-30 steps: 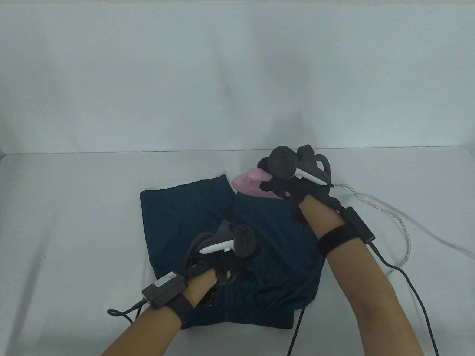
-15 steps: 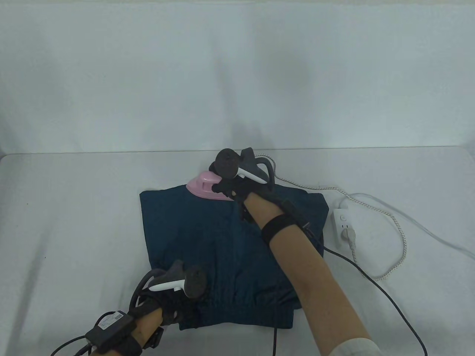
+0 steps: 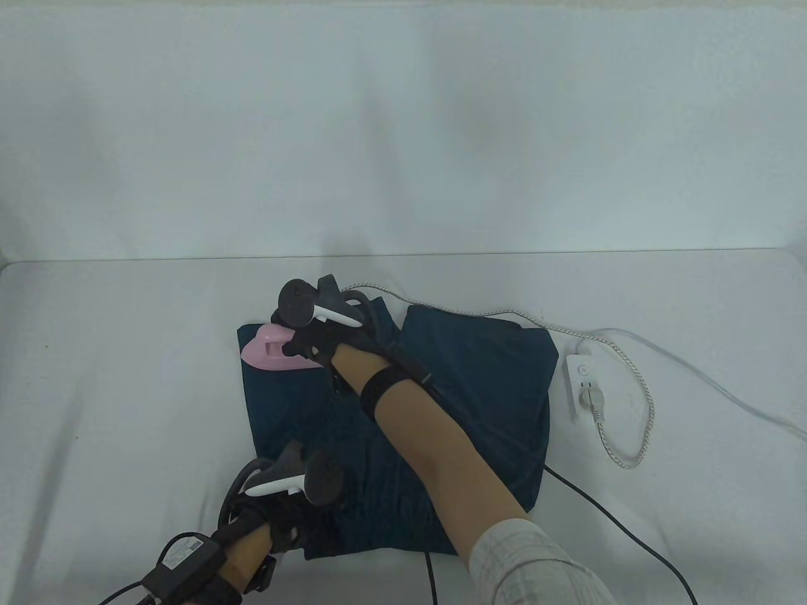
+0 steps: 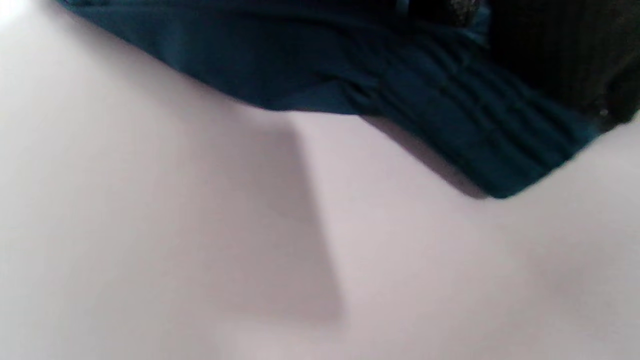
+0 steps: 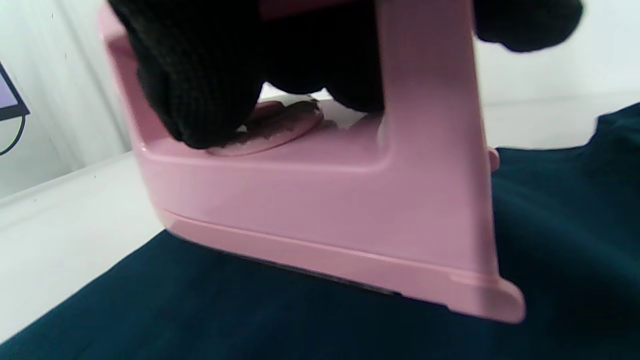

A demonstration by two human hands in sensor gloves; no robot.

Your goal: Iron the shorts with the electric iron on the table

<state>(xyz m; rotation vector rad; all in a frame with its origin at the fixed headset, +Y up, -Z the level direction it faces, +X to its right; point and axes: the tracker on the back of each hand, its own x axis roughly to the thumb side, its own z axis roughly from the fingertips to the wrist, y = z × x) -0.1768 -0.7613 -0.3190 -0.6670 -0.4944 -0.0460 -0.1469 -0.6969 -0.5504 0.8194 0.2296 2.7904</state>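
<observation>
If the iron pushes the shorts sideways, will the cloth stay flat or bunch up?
The shorts look soft and floppy, with folds at the waistband, so they would probably bunch. The left hand rests on that corner, which likely helps. The iron looks rigid.

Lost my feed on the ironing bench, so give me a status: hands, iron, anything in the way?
Right hand grips pink iron, flat on shorts' far-left leg. Left hand presses waistband corner. Iron's cord trails right to power strip, off the fabric.

Power strip [image 3: 583, 384] and cord [image 3: 637, 403] crowd right side
</observation>
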